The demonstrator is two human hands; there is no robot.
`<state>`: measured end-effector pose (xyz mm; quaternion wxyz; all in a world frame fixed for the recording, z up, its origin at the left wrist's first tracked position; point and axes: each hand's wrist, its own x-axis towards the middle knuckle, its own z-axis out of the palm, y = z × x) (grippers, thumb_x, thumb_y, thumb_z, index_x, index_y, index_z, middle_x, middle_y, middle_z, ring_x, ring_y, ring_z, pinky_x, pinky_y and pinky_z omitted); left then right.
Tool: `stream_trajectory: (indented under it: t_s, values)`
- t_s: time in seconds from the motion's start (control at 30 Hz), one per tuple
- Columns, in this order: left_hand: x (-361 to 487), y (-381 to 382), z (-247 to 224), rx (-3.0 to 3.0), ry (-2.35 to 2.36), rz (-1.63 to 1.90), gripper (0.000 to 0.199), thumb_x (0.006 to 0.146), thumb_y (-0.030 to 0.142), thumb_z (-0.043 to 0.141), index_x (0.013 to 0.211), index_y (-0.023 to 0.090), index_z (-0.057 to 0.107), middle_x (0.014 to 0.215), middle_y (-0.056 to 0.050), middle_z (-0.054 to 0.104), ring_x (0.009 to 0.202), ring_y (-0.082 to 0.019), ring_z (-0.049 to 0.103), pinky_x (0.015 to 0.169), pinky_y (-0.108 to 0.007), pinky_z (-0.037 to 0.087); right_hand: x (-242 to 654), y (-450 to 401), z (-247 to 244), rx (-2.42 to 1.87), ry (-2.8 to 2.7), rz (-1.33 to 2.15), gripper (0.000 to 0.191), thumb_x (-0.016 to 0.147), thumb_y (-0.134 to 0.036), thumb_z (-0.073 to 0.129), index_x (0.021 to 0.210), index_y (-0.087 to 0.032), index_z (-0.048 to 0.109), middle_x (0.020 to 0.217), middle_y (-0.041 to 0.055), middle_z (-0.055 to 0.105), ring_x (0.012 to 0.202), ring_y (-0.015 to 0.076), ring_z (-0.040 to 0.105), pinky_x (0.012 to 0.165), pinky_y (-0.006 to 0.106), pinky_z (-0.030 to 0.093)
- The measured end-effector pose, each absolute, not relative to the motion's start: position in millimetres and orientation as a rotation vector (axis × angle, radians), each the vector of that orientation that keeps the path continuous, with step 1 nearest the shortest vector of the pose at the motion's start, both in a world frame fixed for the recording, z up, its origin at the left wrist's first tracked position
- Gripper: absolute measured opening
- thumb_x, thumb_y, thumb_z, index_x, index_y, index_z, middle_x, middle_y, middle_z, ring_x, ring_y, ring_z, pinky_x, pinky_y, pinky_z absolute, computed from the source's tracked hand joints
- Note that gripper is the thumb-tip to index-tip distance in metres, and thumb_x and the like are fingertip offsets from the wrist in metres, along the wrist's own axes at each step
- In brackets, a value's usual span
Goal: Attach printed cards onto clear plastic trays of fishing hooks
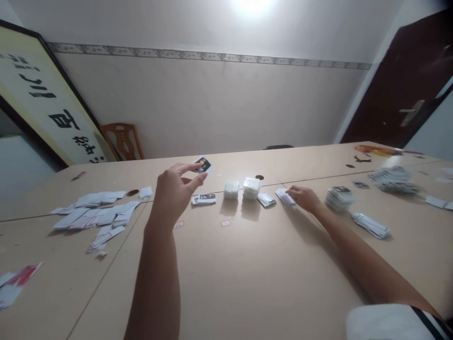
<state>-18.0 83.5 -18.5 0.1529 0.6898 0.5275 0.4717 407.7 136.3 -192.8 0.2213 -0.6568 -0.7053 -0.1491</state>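
My left hand (175, 191) is raised above the table, with thumb and fingers pinching a small dark-pictured card (203, 165) by its edge. Lower down, my right hand (303, 197) has its fingertips closed on the edge of some white paper slips (285, 197) lying on the tabletop. Between my hands are a short pile of printed cards (204, 199), two stacks of wrapped cards, one shorter (231, 190) and one taller (251, 187), and a flat clear-wrapped packet (266, 199).
White slips (95, 212) spread over the left side of the table (240, 274). To the right are another wrapped stack (339, 198), a bundle of white slips (370, 225) and a heap of packets (394, 179). A wooden chair (123, 141) stands behind the far edge.
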Motion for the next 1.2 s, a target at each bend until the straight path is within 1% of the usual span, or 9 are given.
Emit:
stream_trajectory:
  t_s: [0.17,0.3,0.37,0.5,0.7,0.8,0.97,1.07,1.2]
  values:
    - [-19.7,77.6,-14.8,1.922,1.456,1.386,0.040,0.078,0.044,0.074,0.112,0.023,0.075,0.119,-0.008,0.072,0.078,-0.021,0.075,0.072,-0.030,0.057,432.2,134.1,-206.1,-1.717,-2.179,-0.101,0.044,0.073,-0.008,0.066,0.110,-0.031,0.076,0.098,0.0057,0.078,0.071,0.0178,0.069,0.061,0.025,0.045]
    - [-24.1,79.2,-15.1,1.879,1.464,1.418,0.043,0.076,0.045,0.076,0.112,0.022,0.075,0.116,-0.009,0.073,0.078,-0.021,0.075,0.067,-0.029,0.057,439.0,126.8,-202.5,-1.662,-2.069,0.048,0.023,0.080,-0.020,0.063,0.096,-0.025,0.078,0.093,0.0071,0.078,0.081,0.0222,0.070,0.071,0.029,0.049]
    - [-27.5,81.1,-15.6,1.884,1.458,1.438,0.042,0.076,0.045,0.076,0.112,0.023,0.075,0.115,-0.009,0.073,0.077,-0.021,0.075,0.066,-0.028,0.058,434.4,123.1,-196.9,-1.628,-1.956,0.104,0.018,0.083,-0.029,0.061,0.089,-0.023,0.076,0.090,0.0066,0.078,0.082,0.0227,0.070,0.076,0.030,0.050]
    - [-32.5,82.5,-15.3,1.892,1.469,1.459,0.043,0.076,0.046,0.076,0.111,0.023,0.076,0.113,-0.009,0.074,0.079,-0.022,0.075,0.064,-0.027,0.059,412.8,125.3,-187.7,-1.591,-1.658,0.183,0.025,0.080,-0.041,0.064,0.086,-0.020,0.076,0.084,0.0070,0.077,0.077,0.0239,0.069,0.075,0.033,0.050]
    - [-32.8,80.9,-15.6,1.904,1.437,1.481,0.040,0.077,0.047,0.075,0.109,0.022,0.076,0.122,-0.009,0.071,0.077,-0.020,0.075,0.067,-0.027,0.060,390.4,144.7,-187.9,-1.531,-1.144,0.382,0.049,0.065,-0.058,0.072,0.086,-0.014,0.071,0.077,0.0094,0.074,0.070,0.0233,0.068,0.060,0.032,0.051]
    - [-31.6,81.2,-16.1,1.904,1.437,1.459,0.042,0.077,0.048,0.075,0.111,0.022,0.075,0.121,-0.009,0.072,0.077,-0.021,0.075,0.066,-0.028,0.061,389.0,148.4,-190.2,-1.531,-0.990,0.493,0.044,0.057,-0.049,0.078,0.083,-0.014,0.068,0.068,0.0055,0.069,0.063,0.0203,0.065,0.053,0.029,0.048]
    - [-27.3,76.4,-12.2,1.926,1.448,1.468,0.041,0.078,0.048,0.074,0.110,0.022,0.075,0.122,-0.009,0.071,0.077,-0.021,0.075,0.063,-0.026,0.060,380.2,149.4,-197.2,-1.602,-0.958,0.688,0.022,0.053,-0.025,0.077,0.069,-0.015,0.065,0.052,0.0012,0.060,0.051,0.0183,0.060,0.044,0.026,0.042]
    - [-22.9,66.8,-7.4,1.949,1.456,1.476,0.042,0.079,0.047,0.073,0.111,0.021,0.075,0.119,-0.009,0.072,0.079,-0.021,0.075,0.064,-0.026,0.059,366.3,158.9,-200.7,-1.623,-0.996,0.693,0.020,0.057,-0.020,0.073,0.075,-0.016,0.065,0.060,0.0024,0.066,0.057,0.0187,0.064,0.048,0.026,0.047]
    - [-15.4,50.2,-1.3,1.984,1.441,1.483,0.039,0.080,0.046,0.073,0.111,0.022,0.075,0.116,-0.008,0.074,0.081,-0.020,0.075,0.068,-0.026,0.058,340.4,181.0,-206.9,-1.675,-1.109,0.579,0.020,0.064,-0.018,0.071,0.083,-0.017,0.067,0.081,0.0057,0.074,0.074,0.0198,0.069,0.064,0.028,0.053]
